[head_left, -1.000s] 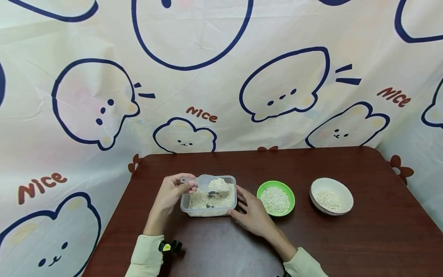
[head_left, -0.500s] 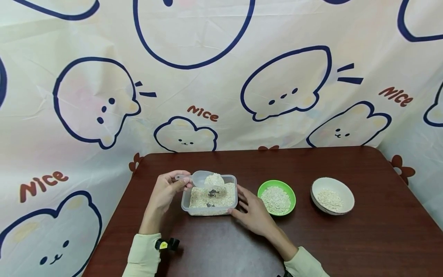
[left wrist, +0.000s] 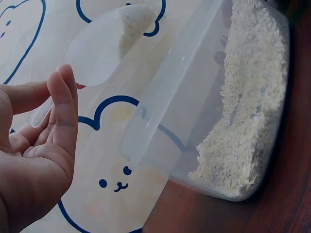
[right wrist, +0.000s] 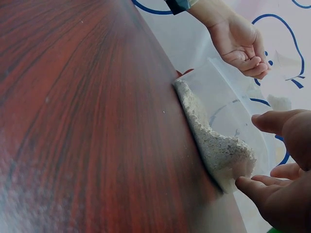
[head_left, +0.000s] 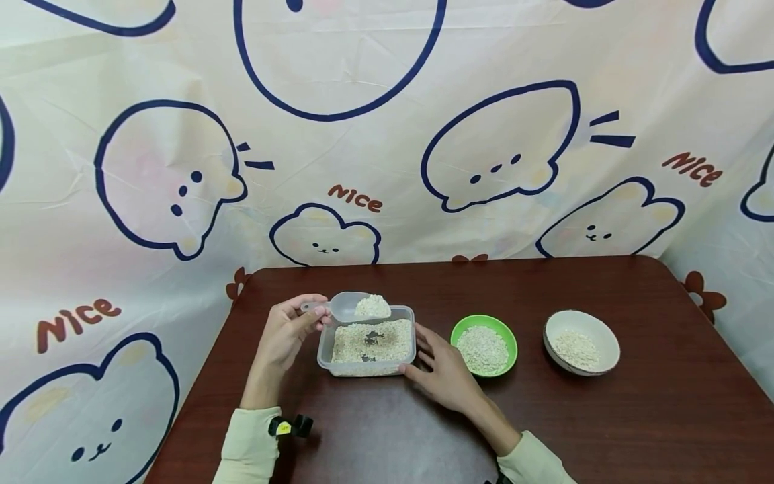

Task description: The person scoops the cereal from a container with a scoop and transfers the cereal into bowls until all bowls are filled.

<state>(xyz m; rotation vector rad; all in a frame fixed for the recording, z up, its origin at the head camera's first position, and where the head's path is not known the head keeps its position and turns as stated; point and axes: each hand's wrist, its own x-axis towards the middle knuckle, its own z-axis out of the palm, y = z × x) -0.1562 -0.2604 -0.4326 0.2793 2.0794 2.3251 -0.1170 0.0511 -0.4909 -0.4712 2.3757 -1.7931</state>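
Note:
My left hand (head_left: pixel 283 339) pinches the handle of a translucent plastic scoop (head_left: pixel 345 306) between thumb and fingers. A heap of pale flakes, which look like oats, fills the scoop's far end. The scoop is raised over the back left of a clear plastic container (head_left: pixel 369 369), which also holds flakes, with a few dark patches on the surface. In the left wrist view the scoop (left wrist: pixel 92 56) hangs apart from the container wall (left wrist: pixel 155 131). My right hand (head_left: pixel 444 376) touches the container's right side, thumb near the front corner and fingers along the side, mostly straight.
Right of my right hand stands a green bowl (head_left: pixel 513 346) of pale flakes. Farther right is a white bowl (head_left: pixel 553 349) with flakes in it. All stand on a dark brown table (head_left: pixel 387 437), backed by a printed cloth (head_left: pixel 387 161).
My left hand has lifted the loaded scoop up from the flakes and slightly left and back. My right hand has stayed at the container's side.

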